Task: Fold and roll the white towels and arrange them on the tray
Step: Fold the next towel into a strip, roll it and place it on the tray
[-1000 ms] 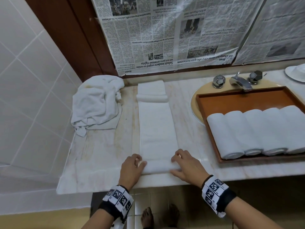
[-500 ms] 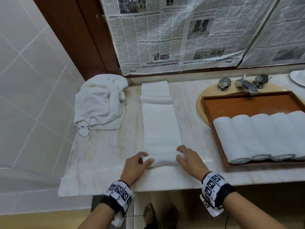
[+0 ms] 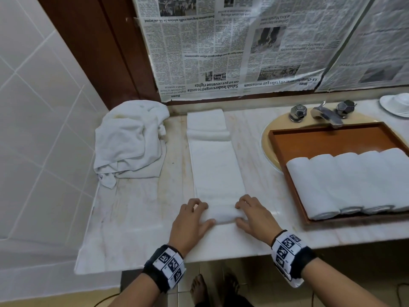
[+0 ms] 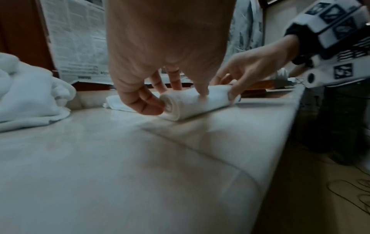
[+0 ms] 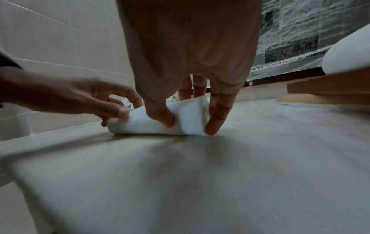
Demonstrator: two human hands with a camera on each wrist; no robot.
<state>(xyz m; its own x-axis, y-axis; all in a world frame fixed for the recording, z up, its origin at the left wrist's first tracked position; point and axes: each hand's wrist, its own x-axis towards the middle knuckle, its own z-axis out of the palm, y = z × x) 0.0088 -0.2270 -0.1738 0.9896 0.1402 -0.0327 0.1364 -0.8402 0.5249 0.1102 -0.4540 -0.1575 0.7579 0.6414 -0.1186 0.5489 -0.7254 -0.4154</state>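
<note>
Long white terry towel strip (image 3: 218,171), folded narrow, lies flat on pale marble counter (image 3: 137,218); near end wound into small tight roll (image 4: 192,102). Roll now further up strip than 1.0 s ago: rolling underway, most of strip unrolled. Left hand (image 3: 190,222) and right hand (image 3: 254,218) curl fingers over roll ends, thumbs behind. Brown rectangular wooden tray (image 3: 332,138) holds 5 soft rolled towels (image 3: 345,182). Crumpled white towel heap (image 3: 130,140) waits at left.
</note>
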